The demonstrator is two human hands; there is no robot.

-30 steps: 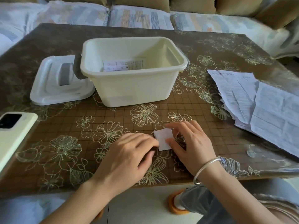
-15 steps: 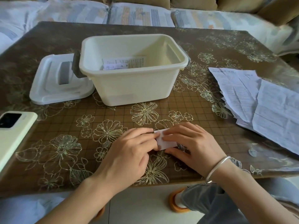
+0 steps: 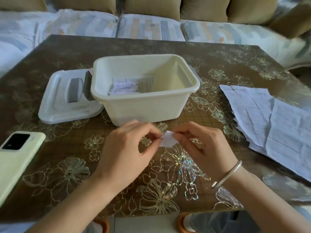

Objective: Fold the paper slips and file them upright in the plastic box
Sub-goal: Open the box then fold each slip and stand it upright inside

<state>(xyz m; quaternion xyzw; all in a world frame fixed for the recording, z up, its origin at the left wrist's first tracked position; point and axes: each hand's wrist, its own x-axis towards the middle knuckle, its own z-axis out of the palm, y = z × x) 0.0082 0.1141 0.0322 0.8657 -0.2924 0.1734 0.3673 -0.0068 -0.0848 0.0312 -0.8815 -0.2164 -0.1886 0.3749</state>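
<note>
A small folded white paper slip (image 3: 168, 139) is held just above the table between both hands. My left hand (image 3: 125, 148) pinches its left edge with thumb and forefinger. My right hand (image 3: 204, 147), with a silver bangle on the wrist, pinches its right side. Just behind the hands stands the cream plastic box (image 3: 144, 106), open at the top. Inside it several folded slips (image 3: 124, 89) stand against the far left part. A pile of unfolded printed paper slips (image 3: 269, 121) lies on the table at the right.
The box's white lid (image 3: 67, 98) with a grey handle lies left of the box. A phone in a pale green case (image 3: 15, 157) lies at the left front edge. The brown flowered table cover (image 3: 176, 174) spreads under everything. A sofa (image 3: 151, 26) runs behind the table.
Both hands have lifted the folded slip off the table, where they were pressing it flat, and raised it toward the box. The camera has tilted so the box's inside shows more.
</note>
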